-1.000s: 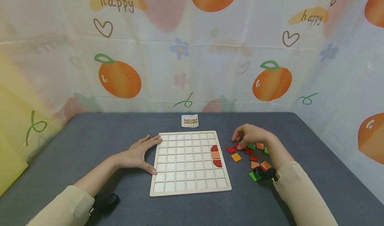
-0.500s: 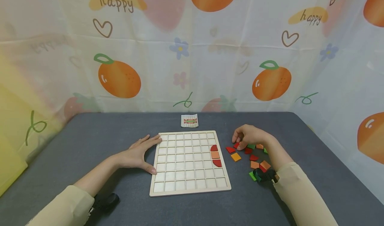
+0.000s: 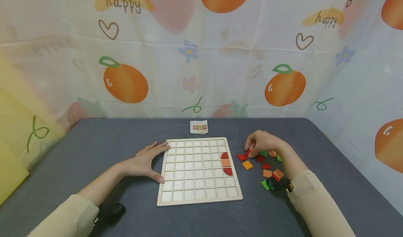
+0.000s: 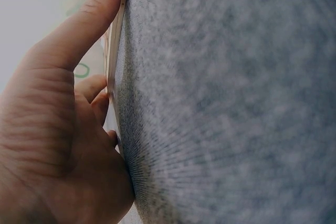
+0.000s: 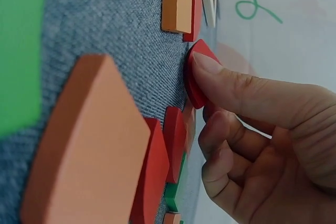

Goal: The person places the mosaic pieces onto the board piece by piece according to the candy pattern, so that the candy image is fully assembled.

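Right hand (image 3: pixel 262 142) pinches tilted red piece (image 5: pixel 195 86) at grid board's (image 3: pixel 195 183) 2 o'clock; barely shifted in last second: picking-up stage, seemingly. Left hand (image 3: pixel 142 164), fingers spread, touches board's 9 o'clock edge. 3 pieces (image 3: pixel 226 163) inside 3 o'clock edge unchanged.

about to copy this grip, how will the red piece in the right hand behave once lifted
The red piece is probably stiff, its edges looking crisp in the right hand. It should be light, being small and thin. Set down flat, it would likely slide rather than roll, given its flat face.
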Motion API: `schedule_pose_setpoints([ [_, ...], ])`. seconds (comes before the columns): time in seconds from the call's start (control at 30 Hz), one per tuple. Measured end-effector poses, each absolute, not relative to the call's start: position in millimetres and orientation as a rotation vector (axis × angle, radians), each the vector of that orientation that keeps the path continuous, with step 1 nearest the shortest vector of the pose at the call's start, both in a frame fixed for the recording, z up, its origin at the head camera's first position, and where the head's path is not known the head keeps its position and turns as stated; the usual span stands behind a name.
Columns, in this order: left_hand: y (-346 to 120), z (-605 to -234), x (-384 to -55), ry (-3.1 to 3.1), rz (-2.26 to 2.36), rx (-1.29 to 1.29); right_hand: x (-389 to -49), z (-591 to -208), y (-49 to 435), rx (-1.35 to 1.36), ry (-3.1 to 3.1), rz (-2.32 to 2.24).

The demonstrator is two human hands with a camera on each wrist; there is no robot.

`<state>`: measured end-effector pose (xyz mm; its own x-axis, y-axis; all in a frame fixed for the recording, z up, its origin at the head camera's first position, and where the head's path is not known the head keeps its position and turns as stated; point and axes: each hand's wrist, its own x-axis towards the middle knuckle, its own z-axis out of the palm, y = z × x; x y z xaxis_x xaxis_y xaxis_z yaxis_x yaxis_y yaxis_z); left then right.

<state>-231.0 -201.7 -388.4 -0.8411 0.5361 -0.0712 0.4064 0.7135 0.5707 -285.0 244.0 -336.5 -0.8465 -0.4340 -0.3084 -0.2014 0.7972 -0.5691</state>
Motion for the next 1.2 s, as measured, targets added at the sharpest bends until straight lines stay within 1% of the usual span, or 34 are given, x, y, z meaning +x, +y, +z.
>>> schedule_pose_setpoints([
  [0.3,-201,-388,-230,2.691,0.816,0.751,-281,-334,246,-0.501,2.555,-0.782],
  [0.6,-202,-388,-231,2.687,0.813,0.749,-278,-335,240,-0.59,2.524,-0.925],
  [1.03,-202,-389,-231,2.691,0.808,0.751,-268,-331,218,-0.671,2.413,-1.089],
  [1.2,-202,-389,-232,2.692,0.807,0.751,-267,-331,211,-0.756,2.405,-1.087],
])
